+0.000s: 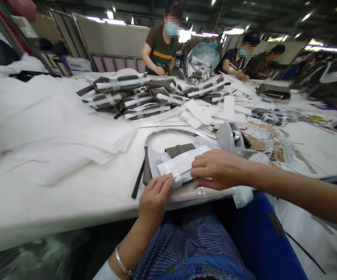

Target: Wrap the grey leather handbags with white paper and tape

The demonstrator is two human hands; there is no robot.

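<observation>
1. Currently my left hand (156,196), fingers bent, touches the bag's (180,149) wrapping (176,175); I can't tell whether it grips.
2. My right hand (215,169), half-open, touches the wrapping's right side.
3. Bag: just beyond my left hand; dispenser (229,137): beyond my right.

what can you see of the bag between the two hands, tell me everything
The olive-grey bag lies on the white table near its front edge. Its arched handle looks film-wrapped; a dark strap hangs at left. White wrapping hides much of the body. The left hand and right hand touch the wrapping.
</observation>
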